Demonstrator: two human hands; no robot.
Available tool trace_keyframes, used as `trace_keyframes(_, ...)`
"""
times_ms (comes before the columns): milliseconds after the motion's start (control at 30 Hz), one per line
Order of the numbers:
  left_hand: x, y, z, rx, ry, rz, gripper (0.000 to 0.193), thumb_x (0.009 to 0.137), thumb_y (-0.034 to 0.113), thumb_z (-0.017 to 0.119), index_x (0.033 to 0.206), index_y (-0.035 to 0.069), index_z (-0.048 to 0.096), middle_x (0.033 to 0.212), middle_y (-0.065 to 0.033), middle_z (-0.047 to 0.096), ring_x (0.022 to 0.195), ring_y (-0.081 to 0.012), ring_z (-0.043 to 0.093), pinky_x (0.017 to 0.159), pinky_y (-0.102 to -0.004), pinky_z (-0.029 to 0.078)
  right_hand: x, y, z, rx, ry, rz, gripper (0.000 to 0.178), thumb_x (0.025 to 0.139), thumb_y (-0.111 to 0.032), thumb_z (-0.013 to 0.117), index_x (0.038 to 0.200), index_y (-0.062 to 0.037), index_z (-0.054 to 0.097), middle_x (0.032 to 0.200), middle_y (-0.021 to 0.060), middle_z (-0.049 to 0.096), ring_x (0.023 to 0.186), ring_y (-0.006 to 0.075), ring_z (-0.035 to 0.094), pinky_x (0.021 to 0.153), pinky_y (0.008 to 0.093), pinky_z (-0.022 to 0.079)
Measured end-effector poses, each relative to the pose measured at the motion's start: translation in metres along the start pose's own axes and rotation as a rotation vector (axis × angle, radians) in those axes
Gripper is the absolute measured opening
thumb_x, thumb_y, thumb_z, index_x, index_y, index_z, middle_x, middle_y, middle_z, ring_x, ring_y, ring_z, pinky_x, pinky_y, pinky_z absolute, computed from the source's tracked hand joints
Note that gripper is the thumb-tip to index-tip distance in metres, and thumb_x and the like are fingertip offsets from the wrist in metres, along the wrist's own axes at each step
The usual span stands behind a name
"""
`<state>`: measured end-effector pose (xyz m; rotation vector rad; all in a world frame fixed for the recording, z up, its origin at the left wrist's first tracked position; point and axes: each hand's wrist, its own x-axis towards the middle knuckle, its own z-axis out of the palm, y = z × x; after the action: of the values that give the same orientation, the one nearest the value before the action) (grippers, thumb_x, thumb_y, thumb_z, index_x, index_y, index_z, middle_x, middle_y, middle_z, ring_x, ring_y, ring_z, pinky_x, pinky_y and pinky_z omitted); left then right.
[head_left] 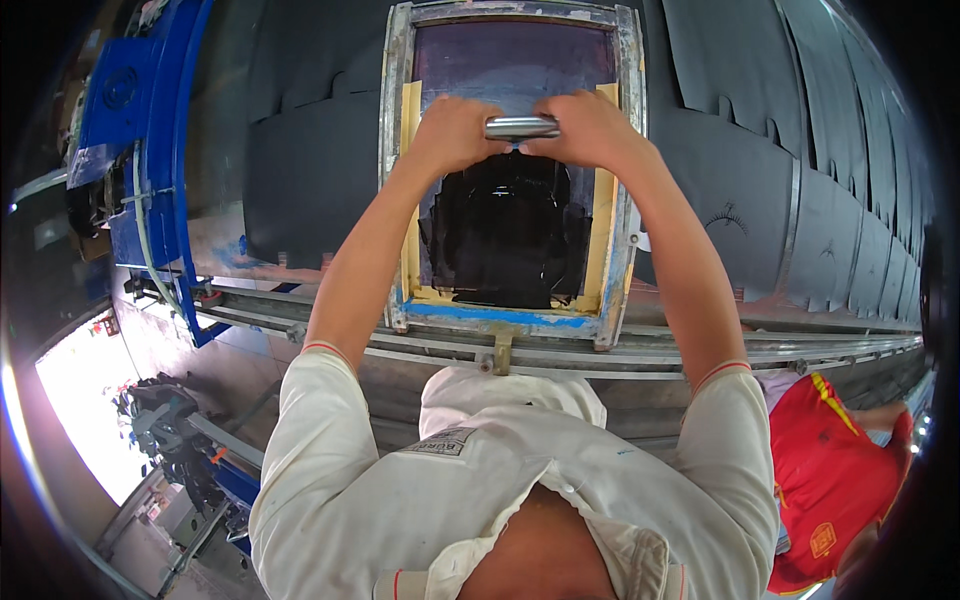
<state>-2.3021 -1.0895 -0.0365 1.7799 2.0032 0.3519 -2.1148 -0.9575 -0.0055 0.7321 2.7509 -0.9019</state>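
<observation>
A metal-handled squeegee (522,127) lies crosswise over a screen printing frame (636,75). My left hand (458,133) is closed around its left end, and my right hand (588,130) grips the right end. Only the middle of the handle shows between my hands; the blade is hidden. Glossy black ink (505,235) covers the mesh on my side of the squeegee, while the far mesh (515,55) looks purplish and thinly coated. Yellowish tape (606,235) runs along the inner sides of the frame, and a blue strip (500,315) lies along its near edge.
Dark sheets (715,200) with notched edges cover the table to the right, and more dark sheets (310,180) lie left. A metal rail (660,350) runs along the table's near side. Blue machinery (150,130) stands at left. A person in a red garment (825,480) is at lower right.
</observation>
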Motion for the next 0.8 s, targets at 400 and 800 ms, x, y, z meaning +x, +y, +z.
trace_keyframes(400,-0.124,0.038,0.05,-0.068,-0.021,0.053,0.024,0.077,0.033,0.086,0.089,0.016,0.075,0.086,-0.0068,0.072,0.088,-0.0288,0.068,0.085,-0.0428,0.042,-0.093,-0.039,0.093,-0.13,0.006,-0.097,0.026,0.081,-0.031,0.084,0.09,-0.01,0.073,0.082,0.0133,0.074,0.087,0.0341,0.074,0.083,0.0445,0.052)
trace_keyframes(800,0.012,-0.007,0.001,0.008,-0.064,0.0,0.03,0.081,0.038,0.082,0.095,0.014,0.074,0.087,-0.0084,0.073,0.092,-0.0321,0.068,0.096,-0.0446,0.042,0.023,0.006,0.018,-0.057,-0.071,0.073,0.036,0.083,-0.035,0.084,0.105,-0.008,0.075,0.101,0.0199,0.075,0.1,0.0401,0.072,0.089,0.0495,0.057)
